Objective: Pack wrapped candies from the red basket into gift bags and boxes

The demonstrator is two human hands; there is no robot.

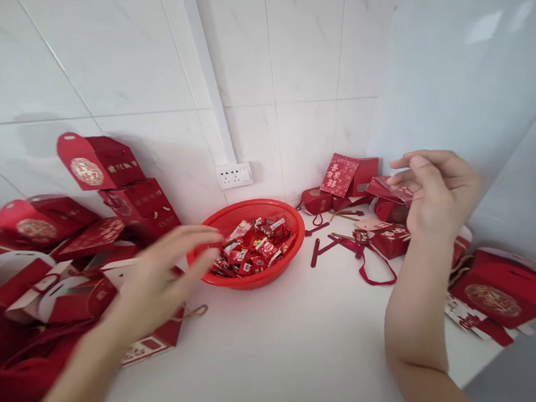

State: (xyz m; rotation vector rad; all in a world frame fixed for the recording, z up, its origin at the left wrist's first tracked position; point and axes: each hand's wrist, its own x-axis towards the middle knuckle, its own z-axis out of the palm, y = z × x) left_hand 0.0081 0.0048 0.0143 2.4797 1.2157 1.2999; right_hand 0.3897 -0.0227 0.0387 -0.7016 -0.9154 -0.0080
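Note:
My left hand (158, 279), somewhat blurred, is in the air at the left edge of a red plastic basket (255, 281). Its fingers are spread and hold nothing visible. Wrapped sweets (257, 247) in mostly red wrappers fill the bottom of the basket. On the other side, my right hand (444, 192) is raised above the red boxes at the right. Its fingers are loosely bent and apart, with nothing seen in them. Beneath it lie a small red box (390, 239) and a dark red ribbon loop (377, 273).
Red gift boxes (137, 204) are stacked and heaped at the left. Another red box (503, 288) with a gold emblem stands near the table's right edge. Dark red strips (315, 253) lie on the white table (282, 347). A power socket (234, 175) is on the tiled wall.

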